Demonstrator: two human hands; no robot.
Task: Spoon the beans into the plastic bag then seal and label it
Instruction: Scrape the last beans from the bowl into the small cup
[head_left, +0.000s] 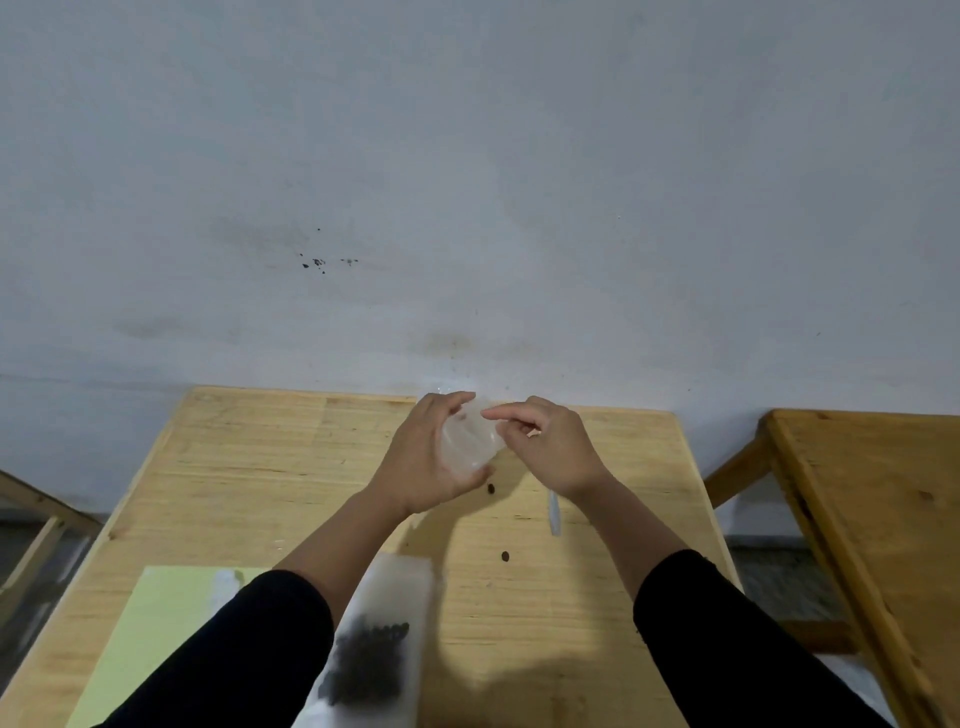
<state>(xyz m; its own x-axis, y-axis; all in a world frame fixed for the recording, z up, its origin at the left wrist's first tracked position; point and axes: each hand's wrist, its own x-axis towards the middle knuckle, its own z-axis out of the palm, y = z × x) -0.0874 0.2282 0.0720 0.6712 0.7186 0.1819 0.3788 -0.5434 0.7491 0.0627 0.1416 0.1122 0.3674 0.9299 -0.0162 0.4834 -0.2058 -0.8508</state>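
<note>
Most of the beans (366, 662) look bagged already; bag (382, 639) lies bottom center on the counter (249, 467). Two strays (491, 487) sit mid-frame. Left hand (426, 457) grips a clear cup (470, 439), right hand (550, 447) pinches at its rim. Sealing and labeling still left, I'd guess.

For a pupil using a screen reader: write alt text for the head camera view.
Over a wooden table, the left hand grips a clear plastic cup while the right hand pinches at its rim. Nearer lie a plastic bag holding dark beans, a green sheet, and two stray beans.
</note>
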